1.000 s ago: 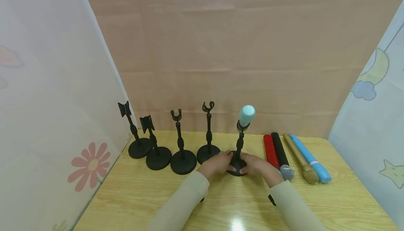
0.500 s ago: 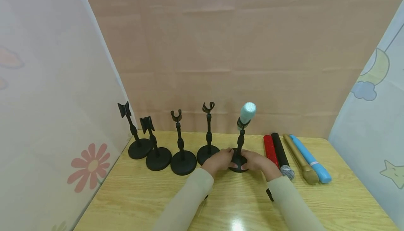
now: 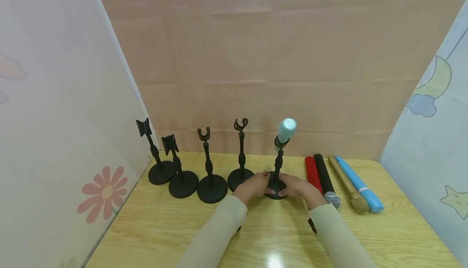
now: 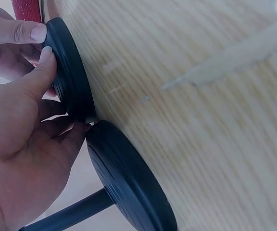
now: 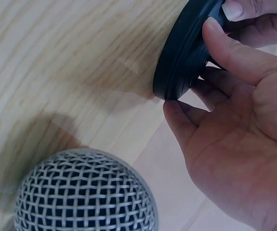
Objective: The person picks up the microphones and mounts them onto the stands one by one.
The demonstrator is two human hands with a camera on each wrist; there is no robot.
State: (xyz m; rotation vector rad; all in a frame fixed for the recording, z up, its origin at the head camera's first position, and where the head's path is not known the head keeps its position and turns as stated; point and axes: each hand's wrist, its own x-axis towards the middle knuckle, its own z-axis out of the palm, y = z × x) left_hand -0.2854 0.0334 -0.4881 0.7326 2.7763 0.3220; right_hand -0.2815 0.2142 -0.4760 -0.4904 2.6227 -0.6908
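Observation:
A black microphone stand (image 3: pixel 278 163) holds a pale teal microphone (image 3: pixel 287 129) tilted in its clip. My left hand (image 3: pixel 254 186) grips the round base from the left, and my right hand (image 3: pixel 295 186) from the right. In the left wrist view, the thumb lies on top of the base (image 4: pixel 73 72), with fingers at its rim. A neighbouring stand's base (image 4: pixel 124 168) sits right beside those fingertips. The right wrist view has my right thumb on the base (image 5: pixel 177 57) too, its fingers curled around the edge. Both thumbs are close together at the near side.
Several bare black stands (image 3: pixel 212 188) line up to the left. On the right lie a red microphone (image 3: pixel 313 173), a black one with a silver grille (image 3: pixel 332 199), a gold one (image 3: pixel 349 184) and a blue one (image 3: pixel 360 184). A beige backdrop (image 3: pixel 256 56) rises behind the wooden table (image 3: pixel 164 227).
Both hands have slid the stand with the teal microphone slightly away from me, toward the back. Over the last half second the hands and stand have stayed nearly still.

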